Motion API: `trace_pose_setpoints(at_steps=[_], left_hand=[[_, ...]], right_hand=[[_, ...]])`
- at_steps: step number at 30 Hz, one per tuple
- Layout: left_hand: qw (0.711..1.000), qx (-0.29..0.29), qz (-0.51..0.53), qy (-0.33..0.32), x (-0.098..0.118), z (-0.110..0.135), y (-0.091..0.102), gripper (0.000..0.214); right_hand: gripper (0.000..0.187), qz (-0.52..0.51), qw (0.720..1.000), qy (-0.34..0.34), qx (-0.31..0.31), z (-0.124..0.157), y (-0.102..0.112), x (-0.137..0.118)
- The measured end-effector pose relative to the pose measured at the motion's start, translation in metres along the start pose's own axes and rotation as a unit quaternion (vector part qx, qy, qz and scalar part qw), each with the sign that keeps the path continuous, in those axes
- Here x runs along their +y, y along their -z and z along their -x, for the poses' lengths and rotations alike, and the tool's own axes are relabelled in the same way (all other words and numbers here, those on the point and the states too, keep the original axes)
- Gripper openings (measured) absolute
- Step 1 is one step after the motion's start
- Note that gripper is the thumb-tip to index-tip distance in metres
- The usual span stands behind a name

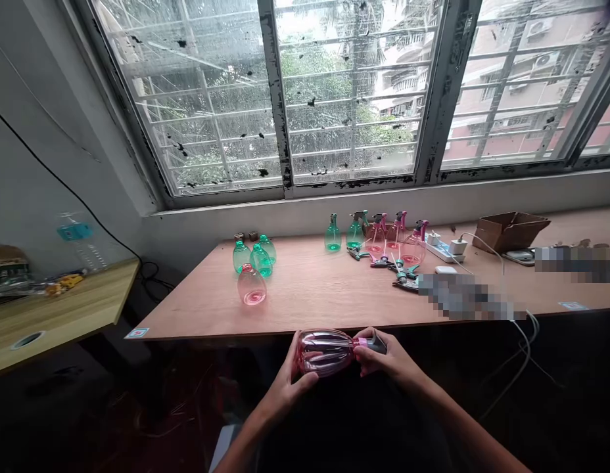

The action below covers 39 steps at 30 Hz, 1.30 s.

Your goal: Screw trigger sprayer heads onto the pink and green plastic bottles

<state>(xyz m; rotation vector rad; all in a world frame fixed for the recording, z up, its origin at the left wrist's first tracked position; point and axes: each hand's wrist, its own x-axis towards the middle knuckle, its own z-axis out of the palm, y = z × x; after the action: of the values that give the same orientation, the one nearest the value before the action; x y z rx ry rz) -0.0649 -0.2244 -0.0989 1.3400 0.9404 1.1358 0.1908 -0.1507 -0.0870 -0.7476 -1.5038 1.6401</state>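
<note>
I hold a pink transparent spray bottle (327, 351) on its side, just below the front edge of the wooden table (325, 295). My left hand (286, 374) wraps round the bottle's body. My right hand (384, 355) is closed on its neck and the grey-and-pink spray head (373, 342). On the table's left stand three green bottles (256, 257) and one pink bottle (251, 286) without heads. Farther back in the middle stand green and pink bottles (378, 235), some with spray heads, and loose spray heads (391, 264) lie in front of them.
A white power strip with a plug (445, 248) and a cardboard box (509, 230) sit at the table's back right; cables hang over the front edge. A second, lighter table (53, 315) with clutter stands at the left. A barred window runs behind.
</note>
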Motion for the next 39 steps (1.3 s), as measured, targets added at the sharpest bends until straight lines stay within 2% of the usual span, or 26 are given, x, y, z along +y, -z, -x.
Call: trace_pose_setpoints(at_steps=[5, 9, 14, 16, 20, 24, 28, 32, 39], left_hand=[[0.999, 0.016, -0.019, -0.022, 0.003, 0.005, -0.005, 0.089], [0.999, 0.019, -0.028, -0.025, 0.007, 0.013, -0.007, 0.098], [0.998, 0.029, -0.049, 0.005, 0.001, 0.021, -0.008, 0.116], [0.998, 0.030, -0.059, 0.018, -0.001, 0.022, -0.008, 0.112], [0.997, 0.035, -0.068, 0.024, 0.005, 0.020, -0.011, 0.097], [0.997, 0.036, -0.066, 0.008, 0.009, 0.015, -0.011, 0.103], [0.998, 0.024, -0.058, 0.007, -0.002, 0.007, -0.004, 0.108], [0.999, 0.028, -0.038, 0.026, -0.010, -0.001, 0.002, 0.097], [1.000, 0.012, -0.006, 0.015, -0.002, 0.000, -0.002, 0.107]], right_hand=[[0.039, 0.009, 1.000, 0.000, 0.002, 0.007, -0.002, 0.001], [0.039, 0.004, 1.000, -0.002, -0.003, 0.012, -0.003, 0.002], [0.039, 0.020, 1.000, 0.010, -0.004, 0.019, -0.006, -0.004], [0.040, 0.034, 0.999, 0.017, -0.006, 0.021, -0.007, -0.006], [0.043, 0.038, 0.999, 0.020, -0.001, 0.020, -0.007, -0.008], [0.044, 0.034, 0.999, 0.012, 0.001, 0.015, -0.004, -0.006], [0.041, 0.034, 0.999, 0.009, 0.000, 0.010, -0.002, -0.003], [0.040, 0.037, 0.999, 0.011, 0.000, 0.005, 0.000, -0.001], [0.040, 0.036, 0.999, 0.014, 0.004, 0.003, 0.001, 0.000]])
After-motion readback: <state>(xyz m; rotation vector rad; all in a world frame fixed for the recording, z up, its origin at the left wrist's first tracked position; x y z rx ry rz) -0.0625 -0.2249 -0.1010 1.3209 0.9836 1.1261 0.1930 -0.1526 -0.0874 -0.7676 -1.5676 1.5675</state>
